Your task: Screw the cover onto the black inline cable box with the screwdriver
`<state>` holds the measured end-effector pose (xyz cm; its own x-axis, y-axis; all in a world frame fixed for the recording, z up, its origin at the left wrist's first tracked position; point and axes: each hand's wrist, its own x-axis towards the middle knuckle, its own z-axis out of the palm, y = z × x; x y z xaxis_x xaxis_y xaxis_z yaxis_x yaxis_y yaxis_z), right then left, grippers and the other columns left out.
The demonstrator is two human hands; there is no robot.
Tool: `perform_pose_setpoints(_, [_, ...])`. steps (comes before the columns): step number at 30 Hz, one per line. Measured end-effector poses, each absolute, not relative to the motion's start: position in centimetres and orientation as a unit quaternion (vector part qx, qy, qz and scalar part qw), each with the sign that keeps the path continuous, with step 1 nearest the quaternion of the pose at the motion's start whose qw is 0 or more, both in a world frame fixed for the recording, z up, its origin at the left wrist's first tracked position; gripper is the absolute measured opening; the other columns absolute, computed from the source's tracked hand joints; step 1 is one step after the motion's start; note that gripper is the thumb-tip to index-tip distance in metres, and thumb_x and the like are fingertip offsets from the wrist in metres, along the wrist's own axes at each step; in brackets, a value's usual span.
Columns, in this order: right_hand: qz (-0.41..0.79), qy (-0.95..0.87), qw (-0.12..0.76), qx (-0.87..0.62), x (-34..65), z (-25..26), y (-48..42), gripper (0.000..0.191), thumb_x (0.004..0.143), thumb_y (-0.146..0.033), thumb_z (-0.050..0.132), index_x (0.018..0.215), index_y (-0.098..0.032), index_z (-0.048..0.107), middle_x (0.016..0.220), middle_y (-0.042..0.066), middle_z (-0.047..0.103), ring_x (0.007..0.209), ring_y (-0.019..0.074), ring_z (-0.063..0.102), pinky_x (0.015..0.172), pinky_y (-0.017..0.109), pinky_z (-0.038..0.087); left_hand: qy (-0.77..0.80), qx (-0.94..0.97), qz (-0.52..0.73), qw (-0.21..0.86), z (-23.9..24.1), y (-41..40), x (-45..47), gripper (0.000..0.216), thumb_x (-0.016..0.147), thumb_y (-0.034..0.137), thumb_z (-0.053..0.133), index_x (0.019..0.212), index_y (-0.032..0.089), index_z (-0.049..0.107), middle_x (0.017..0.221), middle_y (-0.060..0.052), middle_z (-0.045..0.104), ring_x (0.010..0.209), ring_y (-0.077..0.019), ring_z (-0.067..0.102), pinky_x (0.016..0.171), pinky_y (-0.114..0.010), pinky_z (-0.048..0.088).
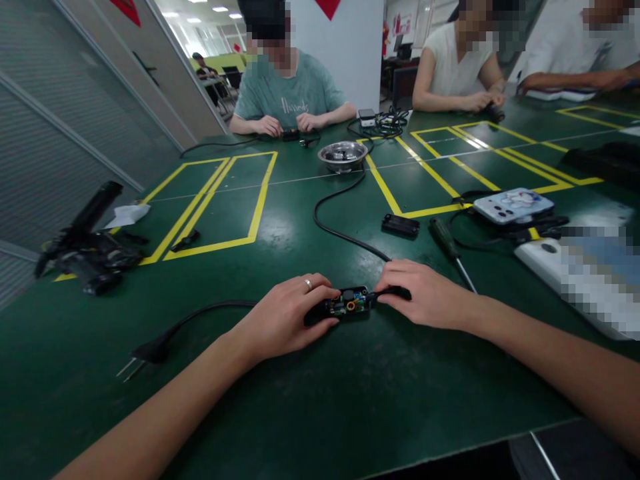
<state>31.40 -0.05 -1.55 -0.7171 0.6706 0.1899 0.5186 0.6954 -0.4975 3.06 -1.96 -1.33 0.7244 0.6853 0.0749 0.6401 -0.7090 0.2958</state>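
Observation:
An opened black power adapter [347, 303] with its circuit board showing lies on the green table [320, 400] right in front of me. My left hand [285, 313] is closed around its left end, a ring on one finger. My right hand [425, 293] pinches the cable end at the adapter's right side. A black cable [340, 230] runs from there toward the table's middle. Another cable leads left to a two-pin plug [150, 351]. The adapter's loose black cover [400, 225] lies farther back, beside a green-handled screwdriver [447, 243].
A metal bowl [343, 155] stands mid-table between yellow tape rectangles. A pile of black parts [87, 250] sits at the left edge. A phone [513, 205] and a white device [575, 273] lie at the right. Three people sit along the far side, hands on small parts.

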Motion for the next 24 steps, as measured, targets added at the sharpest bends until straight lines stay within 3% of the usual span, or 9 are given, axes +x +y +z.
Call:
perform_pose_setpoints(11, [0.216, -0.905, 0.173, -0.322, 31.5, -1.8, 0.3, 0.017, 0.093, -0.026, 0.058, 0.101, -0.017, 0.07, 0.094, 0.005, 0.065, 0.09, 0.0169, 0.058, 0.083, 0.034, 0.045, 0.379, 0.909, 0.077, 0.154, -0.6, -1.9, 3.0, 0.04, 0.09, 0.037, 0.057, 0.127, 0.023, 0.049, 0.122, -0.007, 0.056, 0.106, -0.0215, 0.057, 0.092, -0.038, 0.048])
perform_pose_setpoints(13, [0.221, -0.905, 0.175, -0.32, 31.6, -1.7, 0.4, 0.017, 0.092, -0.026, 0.059, 0.101, -0.017, 0.07, 0.094, 0.004, 0.065, 0.089, 0.0166, 0.058, 0.083, 0.034, 0.045, 0.412, 0.892, 0.063, 0.174, 0.0, -1.8, 2.6, 0.035, 0.091, 0.035, 0.055, 0.123, 0.022, 0.049, 0.114, -0.005, 0.059, 0.098, -0.0199, 0.059, 0.086, -0.037, 0.049])
perform_pose_setpoints(17, [0.227, -0.903, 0.175, -0.321, 31.6, -1.7, 0.4, 0.015, 0.092, -0.026, 0.059, 0.1, -0.018, 0.07, 0.094, 0.004, 0.065, 0.089, 0.0164, 0.058, 0.083, 0.034, 0.045, 0.456, 0.862, 0.028, 0.217, 0.7, -1.4, 1.5, 0.013, 0.094, 0.031, 0.047, 0.095, 0.021, 0.055, 0.087, -0.001, 0.06, 0.076, -0.0156, 0.056, 0.068, -0.03, 0.045])
perform_pose_setpoints(24, [0.226, -0.9, 0.187, -0.322, 31.3, -1.6, 0.0, 0.015, 0.092, -0.025, 0.059, 0.098, -0.018, 0.071, 0.094, 0.005, 0.067, 0.09, 0.017, 0.059, 0.082, 0.034, 0.047, 0.462, 0.845, 0.032, 0.267, 0.4, -1.4, 1.3, 0.017, 0.095, 0.034, 0.047, 0.091, 0.021, 0.057, 0.083, 0.0, 0.06, 0.071, -0.0141, 0.054, 0.062, -0.027, 0.041])
